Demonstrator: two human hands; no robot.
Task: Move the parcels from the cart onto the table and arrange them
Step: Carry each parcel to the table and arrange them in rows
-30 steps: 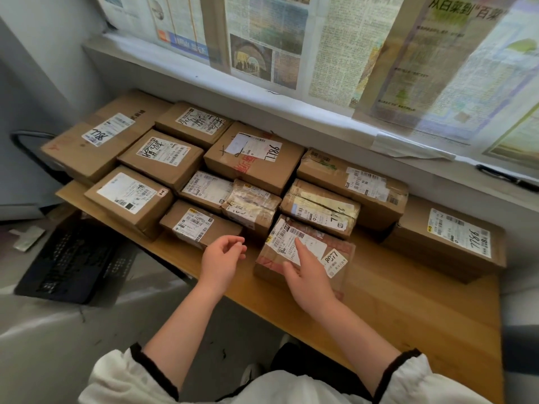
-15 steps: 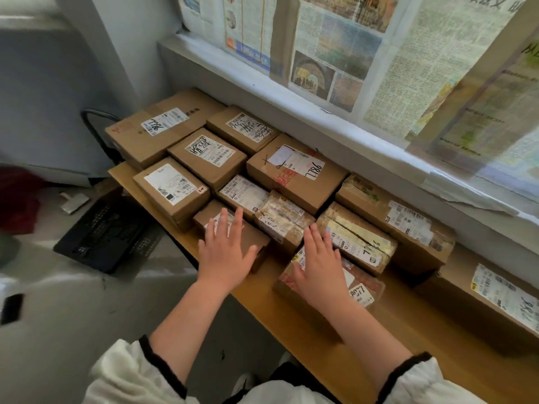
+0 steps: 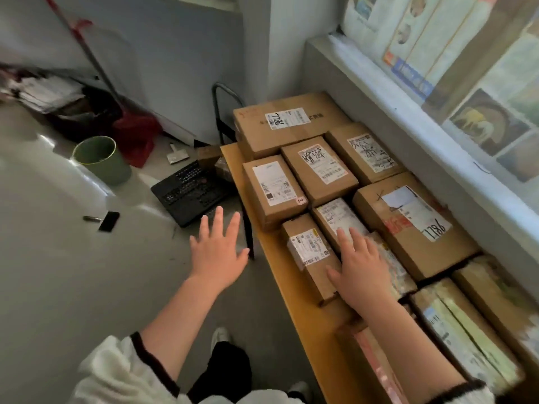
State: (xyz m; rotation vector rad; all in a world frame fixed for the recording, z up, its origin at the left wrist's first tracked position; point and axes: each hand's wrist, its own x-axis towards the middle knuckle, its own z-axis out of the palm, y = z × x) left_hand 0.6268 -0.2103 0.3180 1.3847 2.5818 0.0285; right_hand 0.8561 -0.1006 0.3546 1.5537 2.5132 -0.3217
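Several brown cardboard parcels with white labels lie packed together on the wooden table (image 3: 294, 290) under the window sill. My right hand (image 3: 360, 271) lies flat with spread fingers over a tape-wrapped parcel (image 3: 393, 268) and a small labelled box (image 3: 310, 259) at the table's front edge. My left hand (image 3: 218, 250) hovers open over the floor, left of the table, holding nothing. The black flat cart (image 3: 189, 192) lies on the floor beyond my left hand, with a small box (image 3: 207, 155) on its far end. A big box (image 3: 287, 122) sits at the table's far end.
A green bucket (image 3: 100, 160) stands on the floor at left, a red bag (image 3: 137, 139) and a broom handle behind it. A black phone (image 3: 108, 221) lies on the floor. The cart's black handle (image 3: 223, 109) rises behind the table. Newspapers cover the window at right.
The view has swung left toward the floor and cart. My left hand has left the small box and moved out over the floor. My right hand has slid left across the parcels.
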